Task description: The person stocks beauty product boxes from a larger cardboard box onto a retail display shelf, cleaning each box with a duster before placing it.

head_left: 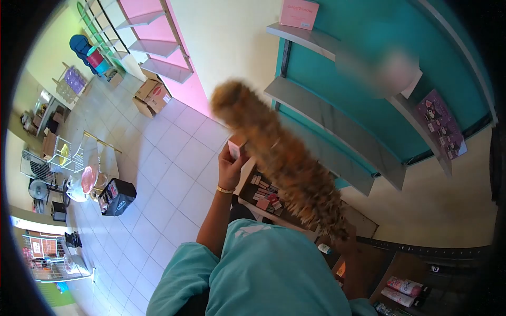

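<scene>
A brown feather duster [287,163], slightly blurred, stretches diagonally across the middle of the head view. Its lower end is in my right hand [347,245], closed around it and partly hidden by the feathers. My left hand [230,171], with a gold band at the wrist, grips a small pink box [235,147] beside the duster's upper half. Below the duster, an open drawer or tray [246,196] contains several small boxes and cosmetic-looking items [267,200].
Grey shelves [327,121] line the teal wall at right, bearing a pink box [299,14] and a patterned purple box [443,124]. Bottles [403,287] lie at lower right. On the tiled floor [163,184] are a black bag [117,197] and cardboard boxes [152,97].
</scene>
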`<move>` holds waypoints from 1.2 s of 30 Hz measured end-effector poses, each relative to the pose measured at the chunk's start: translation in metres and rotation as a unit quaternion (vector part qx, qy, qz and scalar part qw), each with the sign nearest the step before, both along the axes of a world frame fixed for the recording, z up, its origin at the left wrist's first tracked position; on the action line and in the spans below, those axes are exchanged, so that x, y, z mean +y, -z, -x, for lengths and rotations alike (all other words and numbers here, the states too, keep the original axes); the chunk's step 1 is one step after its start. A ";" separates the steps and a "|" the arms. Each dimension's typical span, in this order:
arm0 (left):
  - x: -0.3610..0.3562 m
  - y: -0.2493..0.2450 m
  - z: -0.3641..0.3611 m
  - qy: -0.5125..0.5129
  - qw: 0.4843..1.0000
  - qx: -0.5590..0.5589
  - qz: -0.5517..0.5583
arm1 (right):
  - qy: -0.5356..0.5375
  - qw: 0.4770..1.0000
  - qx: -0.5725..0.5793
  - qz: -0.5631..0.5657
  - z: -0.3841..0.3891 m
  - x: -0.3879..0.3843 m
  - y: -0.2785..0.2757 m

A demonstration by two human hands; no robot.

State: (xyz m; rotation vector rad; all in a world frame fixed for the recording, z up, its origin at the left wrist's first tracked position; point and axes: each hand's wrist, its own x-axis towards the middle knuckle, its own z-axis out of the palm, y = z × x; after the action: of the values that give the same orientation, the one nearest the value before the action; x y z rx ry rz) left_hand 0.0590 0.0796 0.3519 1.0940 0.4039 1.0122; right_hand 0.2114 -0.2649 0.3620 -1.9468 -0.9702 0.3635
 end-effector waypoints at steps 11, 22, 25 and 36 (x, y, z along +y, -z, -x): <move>0.002 -0.003 0.002 0.006 0.998 0.002 0.060 | 0.006 0.996 -0.003 0.086 -0.020 -0.009 0.016; -0.004 -0.024 -0.033 0.227 0.828 -0.402 0.317 | 0.060 0.986 0.122 0.096 0.019 0.012 0.038; -0.020 -0.065 -0.039 0.161 0.894 -0.286 0.304 | 0.045 0.964 0.242 0.104 0.018 0.001 0.048; -0.017 -0.011 -0.050 0.098 0.898 -0.220 0.369 | 0.101 0.994 0.020 -0.031 0.013 0.011 0.042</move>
State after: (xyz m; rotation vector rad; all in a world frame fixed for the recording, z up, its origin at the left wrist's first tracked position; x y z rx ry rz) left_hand 0.1088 0.0628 0.3627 0.2002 0.2603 0.7869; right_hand 0.1983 -0.2534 0.3202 -1.9529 -0.7417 0.2525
